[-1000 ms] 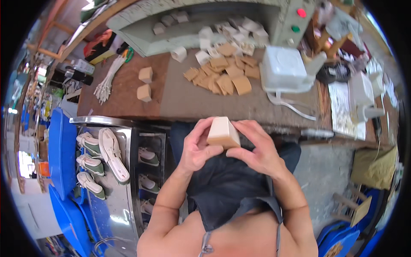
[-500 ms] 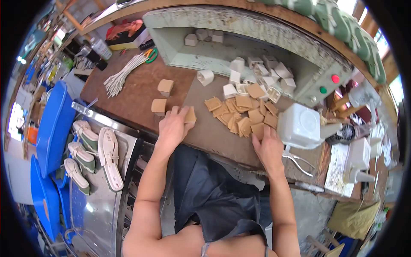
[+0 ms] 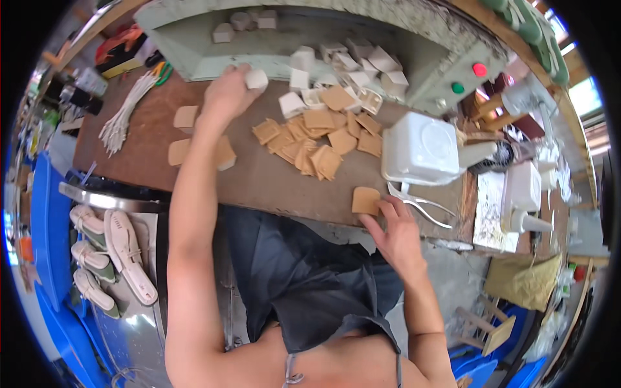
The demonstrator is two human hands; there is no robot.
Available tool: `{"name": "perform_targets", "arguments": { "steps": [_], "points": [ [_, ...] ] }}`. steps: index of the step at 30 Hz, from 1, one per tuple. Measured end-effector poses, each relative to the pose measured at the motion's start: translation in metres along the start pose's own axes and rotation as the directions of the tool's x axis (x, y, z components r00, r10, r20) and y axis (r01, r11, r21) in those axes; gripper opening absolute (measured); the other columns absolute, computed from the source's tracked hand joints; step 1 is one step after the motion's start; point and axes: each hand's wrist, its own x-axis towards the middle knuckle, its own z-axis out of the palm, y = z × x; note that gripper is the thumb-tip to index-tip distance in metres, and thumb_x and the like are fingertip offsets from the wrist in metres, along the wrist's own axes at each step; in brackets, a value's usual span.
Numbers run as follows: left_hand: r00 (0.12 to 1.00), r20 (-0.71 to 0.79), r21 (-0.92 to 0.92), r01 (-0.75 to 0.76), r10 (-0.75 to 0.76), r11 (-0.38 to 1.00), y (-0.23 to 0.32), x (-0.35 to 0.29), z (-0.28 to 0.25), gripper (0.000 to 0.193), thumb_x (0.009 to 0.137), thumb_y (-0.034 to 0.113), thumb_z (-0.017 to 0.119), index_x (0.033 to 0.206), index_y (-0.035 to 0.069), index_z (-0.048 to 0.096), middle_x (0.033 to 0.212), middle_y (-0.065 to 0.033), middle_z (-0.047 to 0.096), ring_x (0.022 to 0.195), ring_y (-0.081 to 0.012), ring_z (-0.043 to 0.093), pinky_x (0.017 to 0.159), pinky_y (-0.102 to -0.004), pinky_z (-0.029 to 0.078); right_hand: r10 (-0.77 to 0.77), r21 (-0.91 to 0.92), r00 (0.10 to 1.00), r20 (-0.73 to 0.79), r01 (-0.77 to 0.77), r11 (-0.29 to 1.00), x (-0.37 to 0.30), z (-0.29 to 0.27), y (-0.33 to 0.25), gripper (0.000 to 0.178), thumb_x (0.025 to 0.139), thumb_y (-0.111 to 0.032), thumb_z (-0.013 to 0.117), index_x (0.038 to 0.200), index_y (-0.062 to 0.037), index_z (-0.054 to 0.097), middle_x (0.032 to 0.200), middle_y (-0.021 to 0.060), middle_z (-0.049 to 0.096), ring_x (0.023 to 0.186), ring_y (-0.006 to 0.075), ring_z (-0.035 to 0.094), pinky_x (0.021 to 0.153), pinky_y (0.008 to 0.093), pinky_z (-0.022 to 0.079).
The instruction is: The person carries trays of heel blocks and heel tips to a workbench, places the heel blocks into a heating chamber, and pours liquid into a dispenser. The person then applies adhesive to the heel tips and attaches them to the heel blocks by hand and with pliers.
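Observation:
At the far side of the bench, my left hand (image 3: 228,94) has its fingers and thumb closed around a small white heel block (image 3: 257,80). Closer to me, at the bench's front edge, my right hand (image 3: 394,229) pinches a flat tan heel piece (image 3: 366,200) between thumb and fingers. Similar tan pieces (image 3: 310,145) lie in a loose pile between my hands. Behind them is a heap of white heel blocks (image 3: 349,61). Tan-topped blocks stand near my left forearm: one (image 3: 185,118) at the back, one (image 3: 179,152) nearer, and one (image 3: 226,155) partly hidden by the arm.
A pale green cabinet (image 3: 194,61) with red and green buttons borders the bench's back. White plastic container (image 3: 424,149) and pliers-like metal handles (image 3: 424,210) lie to the right. White sticks (image 3: 126,119) lie left. Shoes (image 3: 129,255) rest on a metal surface at lower left.
My left hand has left a tan-topped block and reached forward to a white block. My right hand has drawn a tan piece from the pile towards me. The view has shifted.

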Motion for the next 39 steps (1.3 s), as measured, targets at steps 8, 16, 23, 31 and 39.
{"name": "perform_targets", "arguments": {
  "steps": [8, 16, 23, 31, 39],
  "points": [
    [0.810, 0.017, 0.080, -0.585, 0.586, 0.807, 0.064, -0.168, -0.013, 0.040, 0.072, 0.006, 0.060, 0.111, 0.012, 0.056, 0.121, -0.0162, 0.051, 0.094, -0.0313, 0.060, 0.075, -0.0389, 0.051, 0.145, -0.112, 0.982, -0.119, -0.158, 0.981, 0.001, 0.015, -0.018, 0.035, 0.072, -0.026, 0.075, 0.096, -0.0036, 0.061, 0.095, 0.0122, 0.061, 0.087, 0.0308, 0.055, 0.075, 0.0416, 0.041],
    [0.809, -0.202, -0.494, -0.571, 0.553, 0.656, 0.072, -0.201, 0.037, 0.039, 0.068, 0.000, 0.067, 0.105, 0.003, 0.054, 0.120, -0.0156, 0.051, 0.116, -0.0395, 0.051, 0.093, -0.0457, 0.047, 0.124, -0.073, 0.985, -0.123, -0.133, 0.988, -0.003, 0.008, -0.005, 0.037, 0.069, -0.022, 0.079, 0.100, -0.0042, 0.066, 0.102, 0.0129, 0.063, 0.094, 0.0318, 0.057, 0.080, 0.0418, 0.044],
    [0.918, -0.328, -0.597, -0.384, 0.222, 0.704, 0.074, -0.220, 0.063, 0.040, 0.072, 0.002, 0.077, 0.105, 0.001, 0.053, 0.116, -0.0155, 0.044, 0.119, -0.0407, 0.049, 0.094, -0.0487, 0.048, 0.094, 0.236, 0.945, -0.314, -0.019, 0.972, 0.021, -0.097, 0.060, 0.040, 0.067, -0.013, 0.081, 0.103, -0.0035, 0.067, 0.103, 0.0117, 0.067, 0.092, 0.0260, 0.061, 0.081, 0.0348, 0.049],
    [0.972, -0.126, -0.562, -0.233, 0.196, 0.794, 0.072, -0.221, 0.048, 0.048, 0.071, 0.007, 0.080, 0.107, 0.003, 0.049, 0.125, -0.0227, 0.049, 0.108, -0.0380, 0.056, 0.087, -0.0430, 0.049, -0.224, -0.100, 0.972, -0.069, 0.217, 0.971, 0.086, -0.120, 0.110, 0.036, 0.066, -0.017, 0.080, 0.096, -0.0005, 0.070, 0.103, 0.0130, 0.066, 0.085, 0.0301, 0.058, 0.077, 0.0380, 0.047],
    [0.924, -0.068, -0.764, -0.291, 0.378, 0.576, 0.147, -0.179, 0.065, 0.067, 0.067, 0.011, 0.082, 0.124, 0.000, 0.049, 0.119, -0.0196, 0.055, 0.106, -0.0348, 0.056, 0.092, -0.0406, 0.045, -0.141, -0.137, 0.985, -0.101, 0.127, 0.982, 0.085, -0.114, 0.096, 0.035, 0.066, -0.017, 0.081, 0.095, -0.0012, 0.071, 0.097, 0.0112, 0.065, 0.085, 0.0290, 0.058, 0.076, 0.0375, 0.048]
  ]
}}
